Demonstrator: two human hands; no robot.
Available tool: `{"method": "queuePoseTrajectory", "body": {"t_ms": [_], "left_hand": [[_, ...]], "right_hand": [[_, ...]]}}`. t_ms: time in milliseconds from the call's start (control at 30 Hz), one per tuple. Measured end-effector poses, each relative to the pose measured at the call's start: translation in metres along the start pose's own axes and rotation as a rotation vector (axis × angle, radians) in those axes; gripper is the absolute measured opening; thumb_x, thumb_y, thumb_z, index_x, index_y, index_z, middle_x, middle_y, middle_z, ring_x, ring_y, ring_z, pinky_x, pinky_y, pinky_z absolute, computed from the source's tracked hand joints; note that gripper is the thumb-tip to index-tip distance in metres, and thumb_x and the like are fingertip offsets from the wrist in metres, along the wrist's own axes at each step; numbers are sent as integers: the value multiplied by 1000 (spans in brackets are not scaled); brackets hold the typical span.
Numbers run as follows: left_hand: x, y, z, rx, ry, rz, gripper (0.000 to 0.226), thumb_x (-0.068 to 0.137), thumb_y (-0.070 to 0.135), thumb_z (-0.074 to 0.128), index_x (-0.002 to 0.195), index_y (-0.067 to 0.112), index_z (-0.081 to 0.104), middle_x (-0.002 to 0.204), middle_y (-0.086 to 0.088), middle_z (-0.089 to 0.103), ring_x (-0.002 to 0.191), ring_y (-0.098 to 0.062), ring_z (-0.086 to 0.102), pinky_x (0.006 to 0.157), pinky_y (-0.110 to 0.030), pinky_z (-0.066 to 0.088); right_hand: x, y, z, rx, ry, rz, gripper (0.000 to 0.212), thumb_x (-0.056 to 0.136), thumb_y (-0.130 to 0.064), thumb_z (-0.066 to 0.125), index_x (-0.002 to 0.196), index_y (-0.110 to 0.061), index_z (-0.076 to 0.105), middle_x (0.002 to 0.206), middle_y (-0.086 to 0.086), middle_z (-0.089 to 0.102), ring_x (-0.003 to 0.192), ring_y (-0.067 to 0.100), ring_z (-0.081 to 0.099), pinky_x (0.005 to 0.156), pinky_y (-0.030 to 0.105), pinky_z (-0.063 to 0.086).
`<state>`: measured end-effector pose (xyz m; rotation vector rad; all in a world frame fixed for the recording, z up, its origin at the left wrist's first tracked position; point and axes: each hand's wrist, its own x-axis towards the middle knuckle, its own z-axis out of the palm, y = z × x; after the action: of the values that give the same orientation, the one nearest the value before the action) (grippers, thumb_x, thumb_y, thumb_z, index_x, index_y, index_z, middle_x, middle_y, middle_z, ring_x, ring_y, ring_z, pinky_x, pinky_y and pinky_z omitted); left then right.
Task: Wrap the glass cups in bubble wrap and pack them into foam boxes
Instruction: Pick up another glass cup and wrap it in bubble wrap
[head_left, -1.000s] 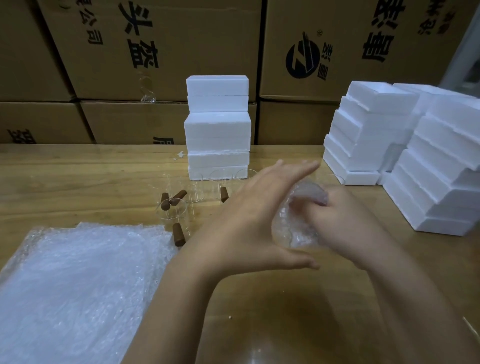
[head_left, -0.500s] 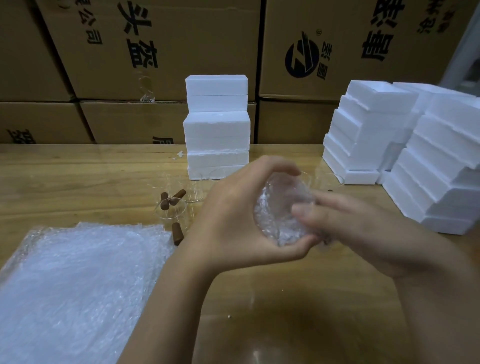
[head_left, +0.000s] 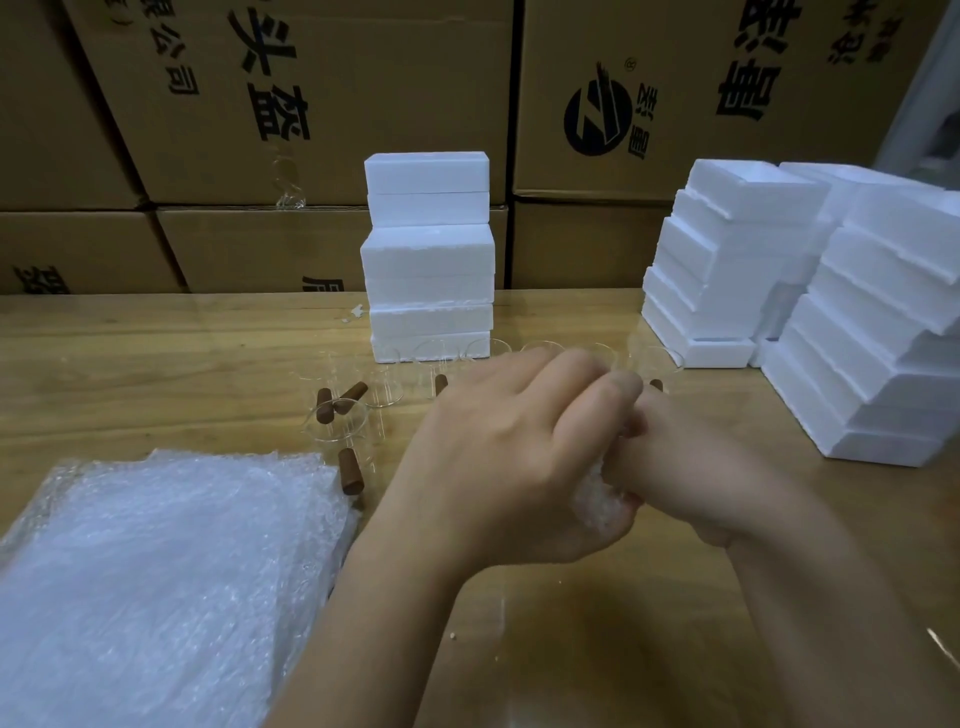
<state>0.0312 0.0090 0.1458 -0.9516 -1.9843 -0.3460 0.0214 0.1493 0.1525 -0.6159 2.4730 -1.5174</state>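
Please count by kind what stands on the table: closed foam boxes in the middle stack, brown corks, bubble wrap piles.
Closed foam boxes, middle stack: 3
Brown corks in view: 5
Bubble wrap pile: 1
Total: 9

White foam boxes (head_left: 428, 254); translucent whitish bubble wrap (head_left: 156, 571); brown cylinders (head_left: 350, 475); tan cartons (head_left: 395, 78), black print.

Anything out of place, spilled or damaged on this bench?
Nothing damaged. Brown corks lie loose among the glass cups, a white foam crumb sits left of the middle foam stack, the right foam stacks are staggered. The left hand grips the wrapped cup; fingers of the right hand are hidden.
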Motion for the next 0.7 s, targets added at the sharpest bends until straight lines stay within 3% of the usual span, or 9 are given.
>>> {"method": "queuePoseTrajectory", "body": {"t_ms": [133, 233, 333, 367, 433, 500, 567, 700], "left_hand": [[-3, -3, -5, -62, -53, -73, 45, 57, 27, 73, 92, -1, 69, 80, -9, 66, 66, -26, 61, 52, -32, 45], [-6, -10, -11, -129, -87, -154, 51, 61, 32, 74, 99, -1, 66, 85, -4, 67, 69, -21, 62, 52, -31, 47], [-6, -13, -18, -178, -105, -199, 53, 66, 40, 70, 102, 1, 64, 88, -2, 67, 71, -19, 63, 53, -32, 50], [-6, -12, -19, -182, -120, -203, 54, 66, 42, 69, 102, 2, 64, 88, -1, 67, 72, -18, 63, 54, -31, 50], [-4, -8, -19, -159, -157, -196, 54, 63, 41, 72, 101, 3, 65, 87, 1, 67, 71, -17, 63, 54, -26, 47], [-3, -5, -18, -129, -194, -176, 54, 61, 38, 76, 100, 2, 66, 85, -1, 66, 68, -18, 62, 53, -24, 43], [-1, -2, -16, -123, -219, -163, 53, 59, 35, 78, 99, 2, 66, 82, -3, 66, 65, -21, 61, 51, -25, 44], [1, 3, -16, -116, -265, -158, 45, 62, 34, 71, 94, 4, 66, 80, -3, 65, 65, -26, 60, 51, -35, 47]], "right_hand": [[1, -1, 3, 43, -66, 37, 11, 53, -35, 51, 56, -36, 61, 48, -20, 52, 50, -8, 50, 51, 12, 37], [-3, -1, -3, 128, -166, -4, 14, 70, -41, 61, 82, -38, 68, 77, -13, 68, 79, 2, 64, 70, 21, 47], [-5, -3, -10, 136, -105, -6, 38, 85, -42, 64, 101, -8, 67, 94, 18, 67, 84, 29, 61, 86, 48, 48], [-6, -3, -11, 137, -80, 9, 48, 85, -45, 61, 101, 0, 65, 92, 25, 63, 79, 31, 58, 87, 50, 48], [-6, -4, -8, 117, -62, 12, 47, 81, -49, 52, 92, -6, 67, 84, 24, 62, 74, 23, 56, 75, 39, 51], [-6, -6, -4, 56, -41, 19, 37, 84, -50, 51, 80, -18, 68, 72, 6, 63, 69, 14, 57, 65, 28, 48], [-5, -5, -1, -11, 5, 29, 28, 90, -43, 53, 71, -29, 66, 60, -12, 59, 60, 5, 55, 58, 25, 43], [-2, -3, 3, -100, 72, 59, 19, 61, -32, 42, 63, -37, 60, 48, -17, 52, 49, -1, 47, 52, 25, 35]]}}
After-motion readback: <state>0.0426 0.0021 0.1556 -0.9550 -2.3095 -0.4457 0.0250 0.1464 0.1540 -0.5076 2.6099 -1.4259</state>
